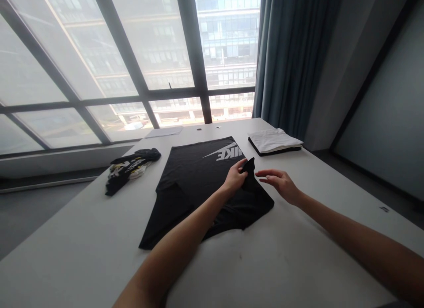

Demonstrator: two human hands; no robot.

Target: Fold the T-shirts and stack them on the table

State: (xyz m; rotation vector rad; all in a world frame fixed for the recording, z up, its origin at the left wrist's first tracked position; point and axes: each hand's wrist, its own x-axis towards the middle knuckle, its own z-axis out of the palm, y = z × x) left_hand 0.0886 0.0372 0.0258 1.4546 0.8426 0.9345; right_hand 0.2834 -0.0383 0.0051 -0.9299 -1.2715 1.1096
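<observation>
1. A black white-lettered fabric shirt (pixel 192 177) lies between the side edges of a smooth white table (pixel 99 237).
2. A crumpled black cloth (pixel 127 167) lies near the left edge.
3. A folded white-over-black cloth stack (pixel 274 141) lies near the right.

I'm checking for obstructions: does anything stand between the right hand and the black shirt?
Nothing visible does. The right hand is beside the raised edge of the black shirt, which the left hand pinches. The folded white cloth lies farther back, off that short path.
</observation>
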